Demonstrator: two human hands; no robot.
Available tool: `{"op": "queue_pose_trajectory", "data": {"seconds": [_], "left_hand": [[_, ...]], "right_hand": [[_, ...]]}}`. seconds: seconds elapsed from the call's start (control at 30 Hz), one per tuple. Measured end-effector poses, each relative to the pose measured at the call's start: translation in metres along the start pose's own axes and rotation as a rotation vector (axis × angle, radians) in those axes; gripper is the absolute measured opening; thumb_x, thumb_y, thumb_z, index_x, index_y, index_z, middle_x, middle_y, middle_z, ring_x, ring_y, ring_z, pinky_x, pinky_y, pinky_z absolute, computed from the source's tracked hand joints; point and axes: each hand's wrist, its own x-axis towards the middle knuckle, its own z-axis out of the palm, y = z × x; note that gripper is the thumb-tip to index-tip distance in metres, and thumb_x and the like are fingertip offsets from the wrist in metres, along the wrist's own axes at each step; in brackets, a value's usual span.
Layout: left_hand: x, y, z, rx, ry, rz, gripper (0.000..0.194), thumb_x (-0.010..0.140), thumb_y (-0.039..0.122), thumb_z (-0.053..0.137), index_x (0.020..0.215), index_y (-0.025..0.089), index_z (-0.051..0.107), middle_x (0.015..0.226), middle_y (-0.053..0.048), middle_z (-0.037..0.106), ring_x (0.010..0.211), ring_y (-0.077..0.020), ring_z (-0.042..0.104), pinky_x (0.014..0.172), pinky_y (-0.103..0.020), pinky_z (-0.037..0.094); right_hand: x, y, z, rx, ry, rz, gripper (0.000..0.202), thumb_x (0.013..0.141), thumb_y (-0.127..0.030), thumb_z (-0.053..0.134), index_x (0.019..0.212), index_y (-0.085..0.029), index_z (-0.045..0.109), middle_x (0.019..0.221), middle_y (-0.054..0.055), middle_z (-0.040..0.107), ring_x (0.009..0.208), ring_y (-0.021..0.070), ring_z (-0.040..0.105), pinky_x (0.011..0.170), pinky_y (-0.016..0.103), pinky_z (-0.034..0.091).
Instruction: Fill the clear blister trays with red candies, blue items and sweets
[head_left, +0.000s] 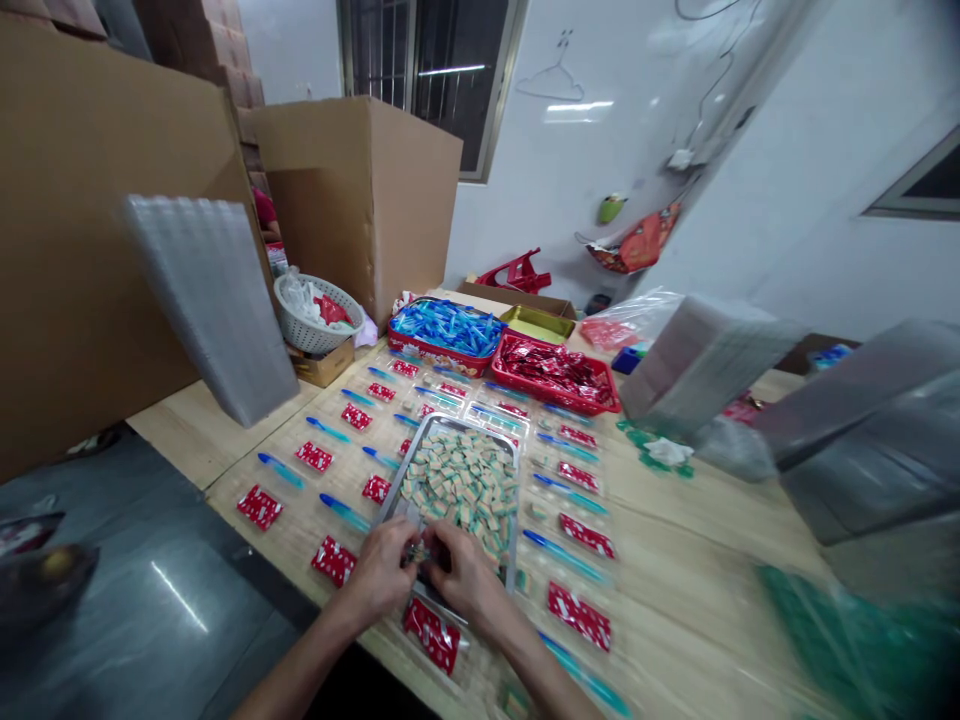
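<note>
My left hand (pixel 384 562) and my right hand (pixel 459 568) are close together over the near end of a metal tray (pixel 514 480). The fingers of both are curled in a pinch. Something small shows between the fingertips, too blurred to name. In the tray lie many small beige-and-green blocks (pixel 457 475). Around it, rows of clear plastic packs each hold a red spotted packet (pixel 431 635) and a blue stick-like piece (pixel 564 556). Some packs also have a small block (pixel 523 580) in them.
Behind the tray stand a tin of blue pieces (pixel 450 330) and a red basket (pixel 611 402) of red packets. Stacked clear plastic trays (pixel 217 310) rise at left, with more stacks (pixel 705 370) at right. A white basket (pixel 319 335) and large cardboard boxes (pixel 412 200) stand beyond.
</note>
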Motion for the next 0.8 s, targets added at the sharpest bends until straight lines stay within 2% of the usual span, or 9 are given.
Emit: {"op": "queue_pose_trajectory", "data": {"seconds": [0.27,0.6,0.8], "left_hand": [[0.002,-0.004,0.0,-0.052,0.003,0.019,0.023,0.059,0.004,0.049,0.076,0.017,0.055,0.071,0.0,0.053,0.067,-0.0148,0.05,0.061,-0.025,0.035],[0.004,-0.004,0.0,-0.14,0.0,0.061,0.032,0.056,0.002,0.048,0.083,0.015,0.06,0.072,0.0,0.055,0.063,-0.0136,0.051,0.057,-0.024,0.037],[0.002,-0.003,-0.002,-0.113,0.003,0.035,0.032,0.059,0.005,0.051,0.087,0.016,0.063,0.074,0.0,0.06,0.066,-0.0148,0.054,0.062,-0.025,0.039]], "right_hand": [[0.004,0.003,0.001,0.061,-0.024,0.002,0.024,0.061,-0.003,0.047,0.078,-0.018,0.054,0.065,-0.004,0.05,0.061,0.0119,0.046,0.057,0.022,0.03],[0.003,0.005,0.006,0.093,-0.023,-0.013,0.035,0.059,-0.003,0.05,0.09,-0.017,0.057,0.078,0.0,0.06,0.072,0.016,0.054,0.065,0.024,0.038],[0.002,0.011,0.006,0.037,0.004,0.012,0.05,0.059,-0.003,0.052,0.107,-0.017,0.056,0.085,0.002,0.063,0.075,0.0166,0.057,0.068,0.026,0.041]]}}
